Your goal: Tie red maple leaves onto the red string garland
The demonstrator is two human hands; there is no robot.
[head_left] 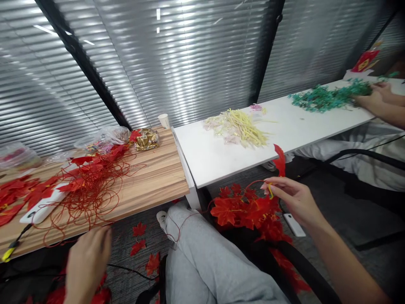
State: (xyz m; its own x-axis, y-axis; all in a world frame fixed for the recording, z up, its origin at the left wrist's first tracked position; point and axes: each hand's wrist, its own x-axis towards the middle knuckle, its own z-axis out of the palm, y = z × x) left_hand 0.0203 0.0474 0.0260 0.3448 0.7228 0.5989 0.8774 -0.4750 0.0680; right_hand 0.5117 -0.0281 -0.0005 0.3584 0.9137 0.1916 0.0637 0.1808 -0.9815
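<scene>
My right hand is raised over my lap and pinches a red artificial maple leaf by its stem, with a small yellow piece between the fingers. A red string runs from it down to a bunch of strung red leaves hanging beside my knee. My left hand is blurred at the lower left, just below the wooden table's front edge; whether it holds anything cannot be told. A tangle of red string and loose red leaves lies on that table.
A white table carries yellow and pale plastic stems, a paper cup and green foliage handled by another person's hands. Plastic bags and a gold packet sit at the back. Leaves lie on the floor.
</scene>
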